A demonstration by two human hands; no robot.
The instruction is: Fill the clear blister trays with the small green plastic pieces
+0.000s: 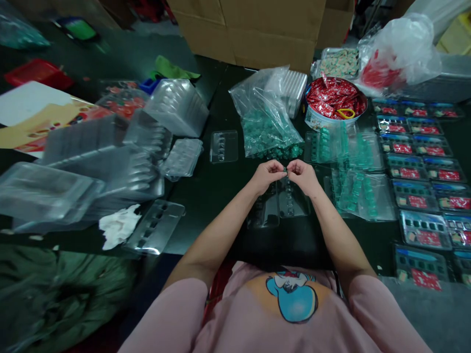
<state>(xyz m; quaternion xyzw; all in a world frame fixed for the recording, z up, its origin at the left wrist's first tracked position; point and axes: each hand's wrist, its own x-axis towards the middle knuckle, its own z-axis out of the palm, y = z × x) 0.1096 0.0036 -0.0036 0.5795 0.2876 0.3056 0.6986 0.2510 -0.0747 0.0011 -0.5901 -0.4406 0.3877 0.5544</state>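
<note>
My left hand (270, 175) and my right hand (302, 176) meet fingertip to fingertip, each closed in a pinch. Whatever sits between the fingertips is too small to make out. Just below them lie two clear plastic blister trays, one tray (289, 198) under my right hand and another tray (265, 211) by my left wrist, each with a row of small pockets. Right behind my fingers, small green plastic pieces (270, 135) fill an open clear bag (257, 95), and some have spilled at its mouth.
On the right are trays with green pieces (355, 191) and rows of filled packs (408, 166). A round tin (312, 120) holds red packets. Stacked clear trays (91, 166) and a crumpled white tissue (119, 225) lie left. A cardboard box (250, 34) stands behind.
</note>
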